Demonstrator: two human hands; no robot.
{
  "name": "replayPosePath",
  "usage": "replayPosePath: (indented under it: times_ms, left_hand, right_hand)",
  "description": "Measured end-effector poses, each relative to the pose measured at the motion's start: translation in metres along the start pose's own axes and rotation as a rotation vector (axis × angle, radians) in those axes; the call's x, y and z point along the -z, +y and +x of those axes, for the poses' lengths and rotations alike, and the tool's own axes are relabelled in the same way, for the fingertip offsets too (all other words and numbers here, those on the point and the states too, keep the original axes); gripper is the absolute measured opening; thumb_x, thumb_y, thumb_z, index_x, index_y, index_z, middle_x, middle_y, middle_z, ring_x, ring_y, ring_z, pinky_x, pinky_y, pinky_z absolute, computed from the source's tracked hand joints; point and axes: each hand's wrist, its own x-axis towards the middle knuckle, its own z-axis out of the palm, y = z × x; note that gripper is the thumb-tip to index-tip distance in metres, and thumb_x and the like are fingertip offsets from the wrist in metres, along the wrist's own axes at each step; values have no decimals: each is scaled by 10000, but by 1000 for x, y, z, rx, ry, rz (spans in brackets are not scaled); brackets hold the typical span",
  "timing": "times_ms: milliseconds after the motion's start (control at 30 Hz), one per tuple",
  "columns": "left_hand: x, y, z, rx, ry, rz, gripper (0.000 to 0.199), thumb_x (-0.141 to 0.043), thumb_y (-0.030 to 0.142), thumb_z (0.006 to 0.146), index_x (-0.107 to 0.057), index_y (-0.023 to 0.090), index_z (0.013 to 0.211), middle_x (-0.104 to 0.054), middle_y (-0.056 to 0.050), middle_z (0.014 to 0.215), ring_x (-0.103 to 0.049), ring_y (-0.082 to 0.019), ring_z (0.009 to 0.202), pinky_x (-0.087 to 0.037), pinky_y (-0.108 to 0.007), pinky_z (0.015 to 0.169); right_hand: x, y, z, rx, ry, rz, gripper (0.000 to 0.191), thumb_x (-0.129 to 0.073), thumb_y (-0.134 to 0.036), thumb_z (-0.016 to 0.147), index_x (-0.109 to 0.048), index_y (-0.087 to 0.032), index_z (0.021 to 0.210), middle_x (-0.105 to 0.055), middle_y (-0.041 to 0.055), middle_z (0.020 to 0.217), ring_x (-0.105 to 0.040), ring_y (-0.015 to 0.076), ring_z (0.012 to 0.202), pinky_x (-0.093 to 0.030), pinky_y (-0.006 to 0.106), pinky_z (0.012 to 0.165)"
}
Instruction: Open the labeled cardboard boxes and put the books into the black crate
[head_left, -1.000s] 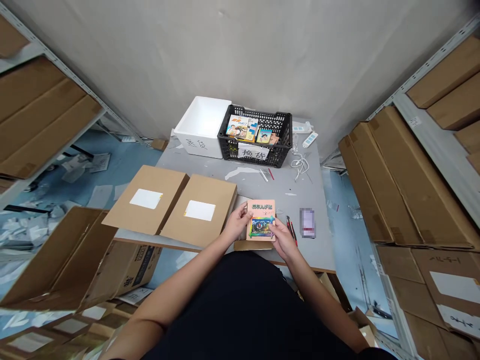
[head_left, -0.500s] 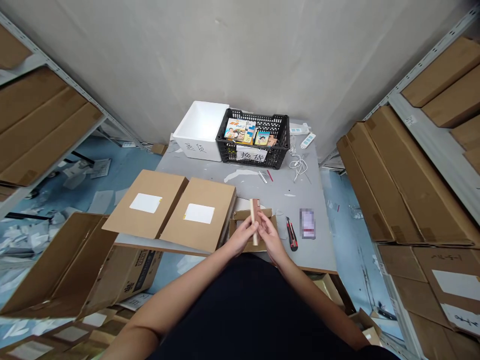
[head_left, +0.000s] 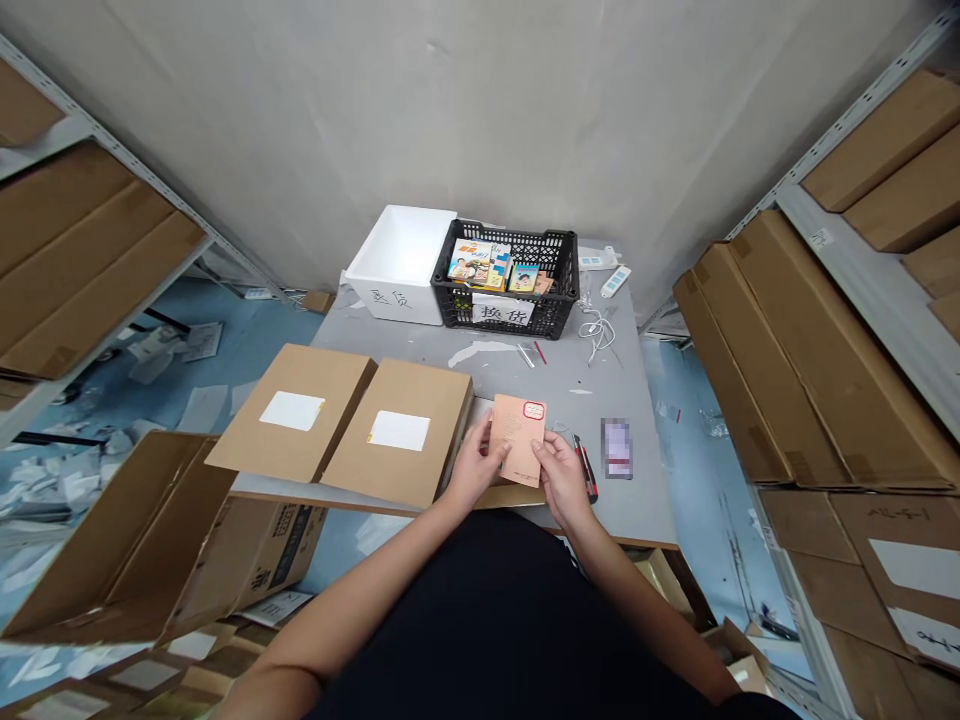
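A small salmon-pink book (head_left: 519, 440) with a red-framed label in its upper right corner is held up between both hands, cover facing me. My left hand (head_left: 478, 462) grips its left edge, thumb on the cover. On the opposite edge, my right hand (head_left: 562, 475) grips it the same way. Beneath the book and hands lies a small open cardboard box (head_left: 510, 495), mostly covered from view. A red and black box cutter (head_left: 589, 470) rests just right of my right hand, partly hidden by it.
Two flat brown boxes (head_left: 397, 470) with white labels lie left on the grey table (head_left: 630, 380). Behind stand a white bin (head_left: 397, 300) and a black crate (head_left: 555, 315) holding books. A blurred phone-like object (head_left: 617, 448) and a white cable (head_left: 598, 335) lie right. Shelves with cartons flank both sides.
The book has turned from its spine edge to its flat cover facing me. My hands have moved apart to its two sides, the right one now overlapping the box cutter.
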Motion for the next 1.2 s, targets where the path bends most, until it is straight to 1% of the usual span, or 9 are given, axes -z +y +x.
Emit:
replayPosePath:
  times_ms: [133, 233, 333, 433, 567, 667, 733, 933, 1200]
  left_hand:
    - [-13, 8, -6, 94, -197, -217, 773, -715, 513, 764, -431, 238, 1428, -408, -117, 1502, -387, -286, 1377, -364, -407, 1104]
    - [-19, 14, -9, 181, -275, -415, 694, -675, 559, 790, -493, 237, 1377, -481, -117, 1450, -424, -282, 1355, -374, -411, 1095]
    - [-19, 17, -9, 262, -242, -476, 590, -669, 524, 810, -564, 204, 1294, -582, -130, 1342, -511, -278, 1277, -410, -411, 1060]
    - [-13, 18, -4, 274, -154, -441, 549, -664, 540, 802, -600, 168, 1201, -678, -129, 1167, -617, -271, 1120, -477, -409, 970]
    - [0, 15, 9, 222, -89, -305, 529, -651, 598, 776, -601, 170, 1081, -712, -84, 975, -673, -236, 916, -536, -366, 814]
    - [12, 10, 23, 157, 2, -225, 501, -660, 576, 764, -584, 181, 1062, -698, -58, 954, -666, -197, 852, -532, -315, 762]
    - [19, 6, 33, 160, 17, -187, 516, -678, 539, 752, -578, 179, 1109, -692, -50, 931, -657, -188, 823, -527, -303, 739]
    - [37, -5, 58, 218, -182, -27, 542, -738, 469, 707, -640, 137, 1124, -601, 16, 671, -562, -122, 587, -448, -233, 570]
    - [41, 0, 107, 272, -236, -11, 593, -697, 493, 739, -588, 186, 1235, -623, 8, 678, -549, -115, 503, -433, -216, 454]
  right_hand:
    - [-5, 9, -3, 4, -122, -44, 442, -656, -522, 829, -644, -288, 1204, -583, 42, 1366, -487, 241, 1311, -369, 427, 1111]
    - [-6, 20, 1, 86, -169, -206, 455, -699, -508, 789, -658, -312, 1197, -421, 1, 1510, -282, 221, 1443, -241, 393, 1181]
    - [-3, 27, 10, 143, -81, -292, 618, -827, -388, 657, -624, -325, 1237, -432, 9, 1498, -274, 235, 1445, -267, 393, 1170]
    - [0, 27, 17, 106, 17, -173, 753, -821, -360, 653, -513, -305, 1338, -571, 50, 1364, -480, 252, 1312, -430, 413, 1062]
    - [4, 19, 20, -100, -13, -68, 541, -778, -445, 694, -594, -244, 1162, -721, 62, 1039, -691, 258, 948, -584, 373, 752]
    - [8, 13, 21, -190, -68, -101, 408, -761, -493, 707, -634, -215, 977, -728, 56, 932, -708, 229, 800, -584, 336, 638]
    - [9, 11, 25, -196, -57, -114, 413, -763, -508, 702, -630, -213, 958, -726, 49, 910, -707, 218, 759, -580, 328, 608]
    - [12, 1, 47, -136, 21, -154, 425, -762, -513, 695, -652, -220, 983, -726, 51, 913, -703, 228, 742, -571, 328, 572]
    - [21, -16, 102, -163, -35, -299, 453, -761, -422, 694, -687, -242, 1102, -669, -18, 722, -632, 150, 591, -508, 234, 455]
